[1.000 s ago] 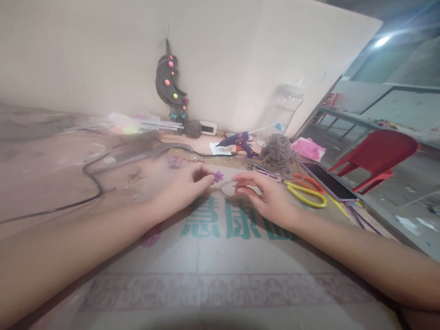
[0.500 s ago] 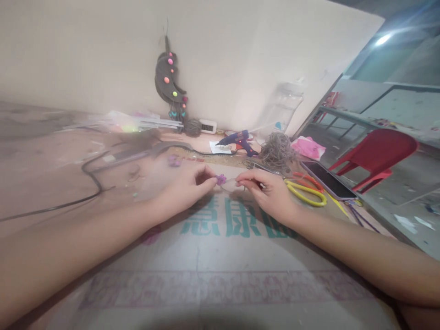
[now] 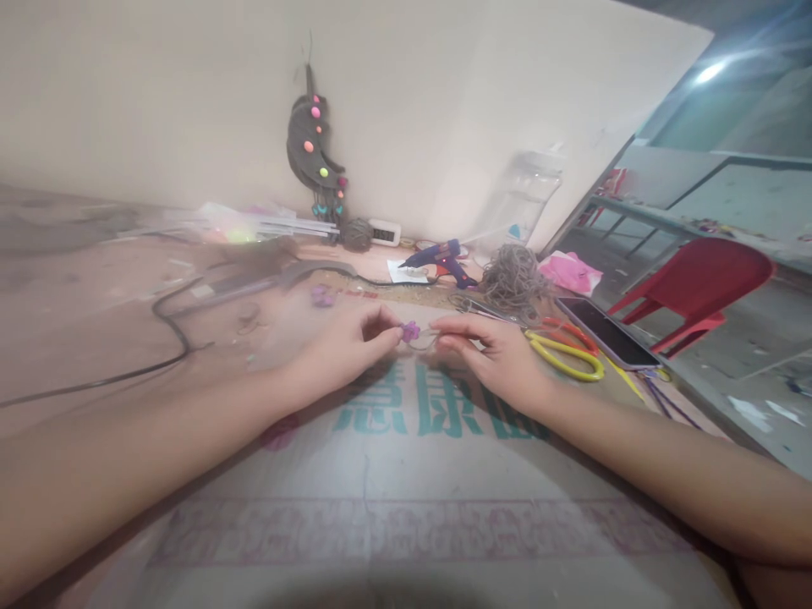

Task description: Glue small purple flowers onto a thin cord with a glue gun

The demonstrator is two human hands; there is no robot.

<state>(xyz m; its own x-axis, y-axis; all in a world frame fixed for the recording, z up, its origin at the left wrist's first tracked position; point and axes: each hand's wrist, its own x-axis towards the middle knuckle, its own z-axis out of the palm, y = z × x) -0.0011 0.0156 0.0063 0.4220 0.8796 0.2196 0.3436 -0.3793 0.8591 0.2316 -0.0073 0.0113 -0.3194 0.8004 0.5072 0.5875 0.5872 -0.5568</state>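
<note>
Between the thumb and forefinger of my left hand is a small purple flower, its petals showing past the fingertips. A thin pale strand curves from the flower toward my right hand; whether it is thread or wire I cannot tell. The right thumb and forefinger are pinched on the strand's other end. Both hands are just above a pale printed sheet with green characters. Another purple flower lies behind my left hand.
Behind the hands are a glue gun, a grey yarn heap and a clear bottle. Yellow-handled scissors and a phone lie right. A black cord runs left. A decorated moon hangs on the wall.
My right fingertips have shifted slightly left along the strand, closer to the flower. The left hand keeps hold of the flower, almost still.
</note>
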